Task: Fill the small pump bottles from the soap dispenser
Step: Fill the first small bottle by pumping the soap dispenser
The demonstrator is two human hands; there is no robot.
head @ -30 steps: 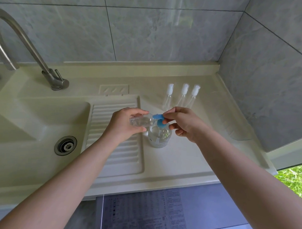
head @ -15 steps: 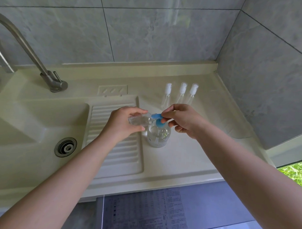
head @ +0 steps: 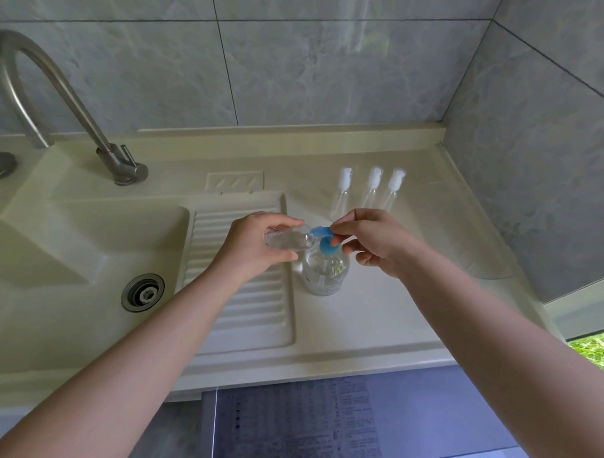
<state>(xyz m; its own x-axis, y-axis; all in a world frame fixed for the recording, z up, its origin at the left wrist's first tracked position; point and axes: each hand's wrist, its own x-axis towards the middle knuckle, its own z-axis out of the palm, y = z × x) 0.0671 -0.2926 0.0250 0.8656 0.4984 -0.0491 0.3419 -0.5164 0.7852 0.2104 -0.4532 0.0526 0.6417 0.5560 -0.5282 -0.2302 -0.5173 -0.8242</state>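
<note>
We see the left hand point(head: 259, 242) gripping a small clear uncapped bottle point(head: 288, 241), tilted, mouth at the blue spout of the clear round soap dispenser point(head: 325, 270) on the cream surface point(head: 376, 317). The right hand point(head: 379, 243) pinches the blue pump head point(head: 322, 233). Fingers hide the bottle's far side; its fill level is unclear.

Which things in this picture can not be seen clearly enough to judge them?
Head view:
- Mouth of the small bottle in the left hand: hidden behind the blue pump spout, so contact is unclear.
- Soap level in the small bottle: clear plastic, cannot tell.
- Pump head top: covered by right hand fingers.
- Three capped bottles: contents too faint to tell.
- Printed sheet: text too small.
</note>
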